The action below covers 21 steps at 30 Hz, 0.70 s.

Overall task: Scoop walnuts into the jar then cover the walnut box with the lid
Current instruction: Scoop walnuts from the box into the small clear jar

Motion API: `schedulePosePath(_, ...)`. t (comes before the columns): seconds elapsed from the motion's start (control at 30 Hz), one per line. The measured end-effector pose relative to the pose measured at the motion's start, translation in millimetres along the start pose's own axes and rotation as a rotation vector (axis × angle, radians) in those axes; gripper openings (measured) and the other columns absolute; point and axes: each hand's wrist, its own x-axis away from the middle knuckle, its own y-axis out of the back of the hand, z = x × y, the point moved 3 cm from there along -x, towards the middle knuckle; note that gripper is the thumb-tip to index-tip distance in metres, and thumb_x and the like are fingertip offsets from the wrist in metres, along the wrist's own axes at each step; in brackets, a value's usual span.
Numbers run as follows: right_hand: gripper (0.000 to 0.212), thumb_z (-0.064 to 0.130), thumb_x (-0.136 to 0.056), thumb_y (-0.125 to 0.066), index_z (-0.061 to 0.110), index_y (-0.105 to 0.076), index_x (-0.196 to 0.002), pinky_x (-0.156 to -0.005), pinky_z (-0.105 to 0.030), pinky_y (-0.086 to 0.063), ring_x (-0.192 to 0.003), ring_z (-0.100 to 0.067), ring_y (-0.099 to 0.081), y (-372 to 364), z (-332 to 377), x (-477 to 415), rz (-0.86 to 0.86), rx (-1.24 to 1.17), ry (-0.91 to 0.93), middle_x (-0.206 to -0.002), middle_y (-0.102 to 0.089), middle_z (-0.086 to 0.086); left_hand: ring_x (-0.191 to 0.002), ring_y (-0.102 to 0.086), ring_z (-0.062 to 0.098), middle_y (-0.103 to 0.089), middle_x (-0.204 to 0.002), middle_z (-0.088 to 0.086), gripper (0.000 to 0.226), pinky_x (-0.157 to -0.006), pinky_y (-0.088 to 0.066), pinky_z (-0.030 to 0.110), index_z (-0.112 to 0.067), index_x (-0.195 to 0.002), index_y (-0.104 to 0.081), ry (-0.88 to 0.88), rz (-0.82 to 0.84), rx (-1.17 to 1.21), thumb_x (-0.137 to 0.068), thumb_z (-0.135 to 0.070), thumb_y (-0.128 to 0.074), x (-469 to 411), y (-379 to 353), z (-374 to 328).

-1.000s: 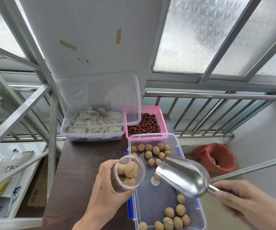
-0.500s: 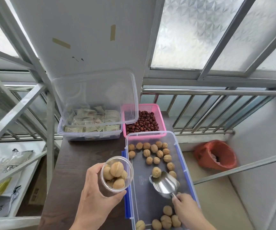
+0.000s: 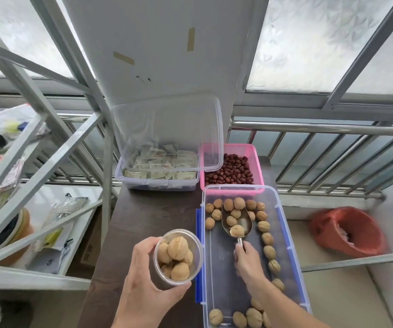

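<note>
Several walnuts fill the clear jar (image 3: 178,256), which the left hand (image 3: 148,282) grips around its side, holding it tilted above the dark table (image 3: 143,218) just left of the walnut box (image 3: 285,245). That long clear box, with blue clips on its sides, holds loose walnuts (image 3: 267,237) clustered at its far end, strung along its right wall and gathered at the near end. The right hand (image 3: 247,261) is closed on the handle of a metal scoop (image 3: 236,224), whose bowl lies low inside the box among the far walnuts with a few nuts in it. Beyond the box stands a pink basket (image 3: 253,159) of red dates (image 3: 229,169), touching its far edge. Left of the basket is a clear tub (image 3: 157,183) of small paper packets, and a clear lid (image 3: 167,131) leans upright over it against the white wall. A metal rack (image 3: 48,138) with bags stands at the left. An orange bucket (image 3: 349,230) sits on the floor at the right, beneath the window railing.
</note>
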Motion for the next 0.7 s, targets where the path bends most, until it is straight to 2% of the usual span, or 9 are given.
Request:
schedulePosePath(0.1,0.030,0.032,-0.099,-0.044,0.008,-0.059,-0.090,-0.055,-0.033,-0.037,-0.059,-0.018,-0.046,5.2,-2.3,8.2,0.037,-0.055,0.017,-0.067,-0.052,-0.005,-0.115,-0.057,0.008,-0.053,-0.124,-0.014,0.097,-0.085,-0.046,0.006,-0.048,-0.125,-0.040,-0.001,0.008,-0.027,-0.045,-0.037,-0.094,4.1,-0.8,1.0)
schedulePosePath(0.23,0.031,0.032,-0.101,-0.043,0.009,-0.053,-0.082,-0.057,-0.034,-0.035,-0.060,-0.017,-0.042,16.0,-3.7,21.4,0.083,-0.078,0.116,-0.067,-0.047,-0.004,-0.114,-0.057,0.007,-0.053,-0.124,-0.013,0.097,-0.085,-0.046,0.007,-0.048,-0.125,-0.040,0.001,0.016,-0.034,-0.044,-0.038,-0.094,3.4,-3.9,-0.7)
schedulePosePath(0.33,0.031,0.028,-0.103,-0.043,0.003,-0.053,-0.088,-0.053,-0.031,-0.032,-0.057,-0.015,-0.038,30.2,-0.2,36.8,0.106,-0.104,0.153,-0.067,-0.044,-0.005,-0.113,-0.057,0.004,-0.054,-0.123,-0.016,0.094,-0.084,-0.044,0.004,-0.050,-0.123,-0.041,-0.001,0.018,-0.017,-0.044,-0.040,-0.091,-1.9,-7.2,-4.3)
schedulePosePath(0.4,0.028,0.025,-0.103,-0.044,0.010,-0.056,-0.083,-0.047,-0.027,-0.029,-0.053,-0.010,-0.035,47.6,4.3,50.6,0.123,-0.094,0.210,-0.062,-0.043,0.000,-0.113,-0.056,0.004,-0.052,-0.122,-0.019,0.092,-0.085,-0.044,0.003,-0.048,-0.123,-0.041,-0.013,0.035,-0.019,-0.045,-0.044,-0.090,-6.8,-9.7,-5.5)
schedulePosePath(0.47,0.027,0.026,-0.102,-0.048,0.015,-0.059,-0.081,-0.044,-0.024,-0.027,-0.051,-0.008,-0.032,71.1,13.7,70.9,0.135,-0.056,0.304,-0.057,-0.040,0.007,-0.113,-0.056,0.006,-0.051,-0.122,-0.021,0.090,-0.088,-0.045,0.009,-0.044,-0.124,-0.042,-0.021,0.049,-0.024,-0.046,-0.046,-0.089,-11.7,-11.9,-5.5)
schedulePosePath(0.53,0.027,0.027,-0.098,-0.053,0.005,-0.061,-0.086,-0.042,-0.019,-0.026,-0.050,-0.009,-0.028,97.4,28.4,94.7,0.169,-0.084,0.376,-0.057,-0.035,0.005,-0.113,-0.056,0.009,-0.050,-0.122,-0.022,0.089,-0.090,-0.048,0.020,-0.045,-0.123,-0.042,-0.029,0.063,-0.023,-0.047,-0.046,-0.088,-16.3,-14.5,-5.5)
schedulePosePath(0.6,0.022,0.013,-0.101,-0.053,-0.005,-0.064,-0.094,-0.039,-0.015,-0.024,-0.047,-0.008,-0.026,126.2,45.4,118.7,0.200,-0.079,0.404,-0.056,-0.033,0.004,-0.113,-0.056,0.011,-0.049,-0.124,-0.024,0.088,-0.092,-0.050,0.029,-0.045,-0.123,-0.041,-0.041,0.084,-0.035,-0.049,-0.046,-0.088,-21.2,-18.3,-6.3)
schedulePosePath(0.67,0.023,0.001,-0.101,-0.050,0.001,-0.072,-0.096,-0.037,-0.012,-0.024,-0.044,-0.006,-0.026,154.9,64.5,142.3,0.240,-0.006,0.437,-0.053,-0.033,0.005,-0.114,-0.055,0.010,-0.046,-0.123,-0.027,0.087,-0.093,-0.050,0.029,-0.044,-0.124,-0.040,-0.055,0.109,-0.044,-0.051,-0.048,-0.087,-26.6,-22.6,-8.6)
schedulePosePath(0.7,0.025,0.003,-0.100,-0.050,0.006,-0.075,-0.097,-0.037,-0.011,-0.024,-0.044,-0.006,-0.026,167.2,75.5,154.3,0.274,0.020,0.453,-0.054,-0.032,0.004,-0.114,-0.054,0.009,-0.045,-0.123,-0.028,0.087,-0.093,-0.050,0.029,-0.043,-0.124,-0.040,-0.067,0.121,-0.046,-0.052,-0.048,-0.088,-29.4,-24.8,-9.9)
